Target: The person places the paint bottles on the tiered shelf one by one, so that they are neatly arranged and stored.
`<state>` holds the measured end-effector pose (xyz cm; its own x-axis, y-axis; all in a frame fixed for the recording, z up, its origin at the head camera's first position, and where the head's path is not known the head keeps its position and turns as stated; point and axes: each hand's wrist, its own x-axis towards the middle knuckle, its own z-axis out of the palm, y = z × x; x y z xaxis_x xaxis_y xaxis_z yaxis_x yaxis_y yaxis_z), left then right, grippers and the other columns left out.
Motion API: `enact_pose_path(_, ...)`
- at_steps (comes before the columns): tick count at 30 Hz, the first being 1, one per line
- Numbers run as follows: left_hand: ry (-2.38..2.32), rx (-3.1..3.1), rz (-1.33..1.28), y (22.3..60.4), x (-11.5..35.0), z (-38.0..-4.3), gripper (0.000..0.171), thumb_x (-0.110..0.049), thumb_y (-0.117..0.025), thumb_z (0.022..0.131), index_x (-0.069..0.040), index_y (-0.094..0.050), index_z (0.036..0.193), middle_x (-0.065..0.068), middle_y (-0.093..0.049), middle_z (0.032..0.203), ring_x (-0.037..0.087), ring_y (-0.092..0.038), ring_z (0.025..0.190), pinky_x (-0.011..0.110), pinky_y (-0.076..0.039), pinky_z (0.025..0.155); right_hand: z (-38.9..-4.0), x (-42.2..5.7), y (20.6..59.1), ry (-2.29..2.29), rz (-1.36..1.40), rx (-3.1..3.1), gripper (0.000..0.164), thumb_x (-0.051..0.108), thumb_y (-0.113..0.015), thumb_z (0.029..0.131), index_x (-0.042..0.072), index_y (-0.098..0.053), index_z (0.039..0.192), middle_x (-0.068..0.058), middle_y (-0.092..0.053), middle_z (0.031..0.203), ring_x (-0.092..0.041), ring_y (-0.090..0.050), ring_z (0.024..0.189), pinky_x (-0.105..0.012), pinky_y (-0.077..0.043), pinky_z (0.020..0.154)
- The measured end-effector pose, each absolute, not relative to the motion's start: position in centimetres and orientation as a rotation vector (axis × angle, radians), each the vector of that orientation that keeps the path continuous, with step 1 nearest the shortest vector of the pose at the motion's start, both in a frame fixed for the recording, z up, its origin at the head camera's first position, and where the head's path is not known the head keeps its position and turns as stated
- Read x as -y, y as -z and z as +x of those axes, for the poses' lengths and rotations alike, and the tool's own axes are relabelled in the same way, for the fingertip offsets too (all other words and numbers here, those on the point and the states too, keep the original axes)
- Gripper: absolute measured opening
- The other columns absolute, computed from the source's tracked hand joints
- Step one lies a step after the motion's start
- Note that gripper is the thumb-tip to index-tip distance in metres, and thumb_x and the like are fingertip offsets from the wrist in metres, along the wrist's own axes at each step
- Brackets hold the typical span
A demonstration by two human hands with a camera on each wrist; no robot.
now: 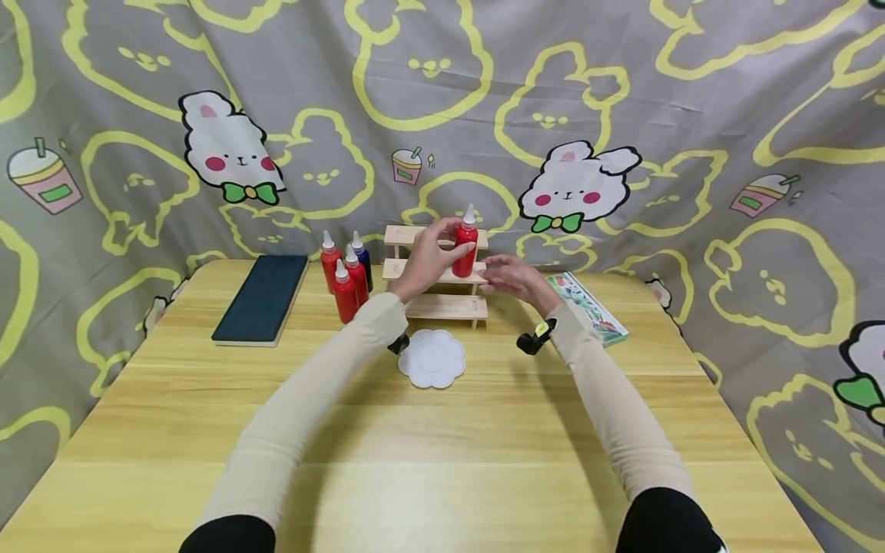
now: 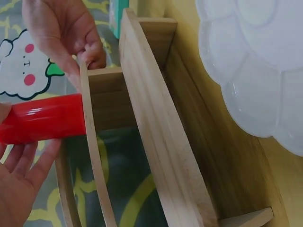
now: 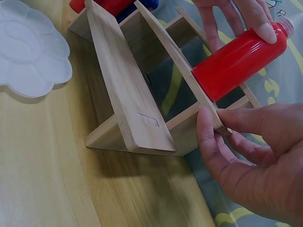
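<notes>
Red bottle in the left hand, at the middle step of a wooden stand

The red bottle (image 1: pixel 465 250) is upright between the two hands, its base against the middle board of the wooden stand (image 1: pixel 445 307) and its pale nozzle pointing up. The left hand (image 1: pixel 429 259) grasps it, thumb and fingers around its upper part. The right hand (image 1: pixel 515 278) pinches the near end of that same board between thumb and fingers, just beside the bottle.

To the left of the left hand, three more red bottles (image 1: pixel 346 296) and a dark blue bottle (image 1: pixel 367 265) stand in a cluster. Farther left of that hand lies a dark notebook (image 1: pixel 261 299). A white flower-shaped palette (image 1: pixel 432 359) lies nearer the person than both hands, beside the left wrist. Just right of the right hand, a colourful flat box (image 1: pixel 588 303) lies on the wooden table (image 1: pixel 432 461).
</notes>
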<state>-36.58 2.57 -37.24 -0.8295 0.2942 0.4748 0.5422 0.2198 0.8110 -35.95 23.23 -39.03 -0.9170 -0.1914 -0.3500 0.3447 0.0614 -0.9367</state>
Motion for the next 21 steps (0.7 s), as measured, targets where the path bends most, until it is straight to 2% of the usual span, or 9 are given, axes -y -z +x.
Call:
enact_pose_path(3, 1.601, 2.288, -0.811, 37.0, -2.6, -36.4, 0.044, -0.012, -0.079, 0.095, -0.001, -0.063, 0.135, 0.016, -0.071, 0.121, 0.028, -0.069, 0.110, 0.042, -0.057, 0.100, -35.9, -23.2, 39.2, 1.920, 0.157, -1.958, 0.056, -0.005, -0.054, 0.104, -0.006, -0.033, 0.156, -0.011, -0.051, 0.118, -0.011, -0.066, 0.082, -0.028, -0.059, 0.096)
enact_pose_path(6, 1.566, 2.280, -0.821, 36.0, -2.6, -36.1, 0.046, -0.012, -0.079, 0.095, -0.001, -0.064, 0.136, 0.016, -0.071, 0.121, 0.027, -0.069, 0.110, 0.044, -0.056, 0.102, -35.8, -23.3, 39.4, 1.933, 0.152, -1.942, 0.056, -0.006, -0.053, 0.104, -0.008, -0.032, 0.156, -0.012, -0.052, 0.117, -0.012, -0.066, 0.081, -0.022, -0.061, 0.081)
enact_pose_path(11, 1.569, 2.169, -0.821, 33.4, -2.9, -36.9, 0.045, -0.012, -0.080, 0.094, -0.001, -0.066, 0.136, 0.016, -0.071, 0.120, 0.028, -0.070, 0.106, 0.049, -0.056, 0.100, -35.9, -23.3, 39.4, 1.931, 0.134, -1.950, 0.055, -0.006, -0.053, 0.104, -0.008, -0.032, 0.155, -0.011, -0.050, 0.117, -0.011, -0.064, 0.081, -0.023, -0.061, 0.084)
enact_pose_path(15, 1.536, 2.164, -0.803, 32.2, -3.2, -38.0, 0.044, -0.013, -0.080, 0.094, -0.003, -0.067, 0.135, 0.014, -0.074, 0.117, 0.024, -0.070, 0.101, 0.045, -0.056, 0.097, -36.0, -23.4, 39.2, 1.912, 0.140, -1.977, 0.055, -0.004, -0.055, 0.104, -0.008, -0.034, 0.154, -0.011, -0.052, 0.118, -0.011, -0.063, 0.081, -0.025, -0.061, 0.090)
enact_pose_path(18, 1.530, 2.207, -0.777, 32.1, -3.5, -38.7, 0.046, -0.014, -0.080, 0.094, -0.004, -0.066, 0.137, 0.013, -0.074, 0.118, 0.023, -0.070, 0.101, 0.040, -0.057, 0.097, -36.0, -23.2, 39.1, 1.918, 0.169, -1.979, 0.055, -0.003, -0.057, 0.104, -0.007, -0.036, 0.154, -0.012, -0.054, 0.117, -0.012, -0.066, 0.079, -0.024, -0.061, 0.086)
enact_pose_path(21, 1.542, 2.232, -0.761, 32.3, -3.7, -39.2, 0.045, -0.014, -0.079, 0.095, -0.004, -0.066, 0.137, 0.014, -0.073, 0.120, 0.025, -0.069, 0.102, 0.039, -0.057, 0.096, -35.9, -23.1, 39.1, 1.928, 0.175, -1.978, 0.054, -0.004, -0.057, 0.103, -0.007, -0.036, 0.154, -0.013, -0.055, 0.115, -0.012, -0.067, 0.078, -0.022, -0.061, 0.080)
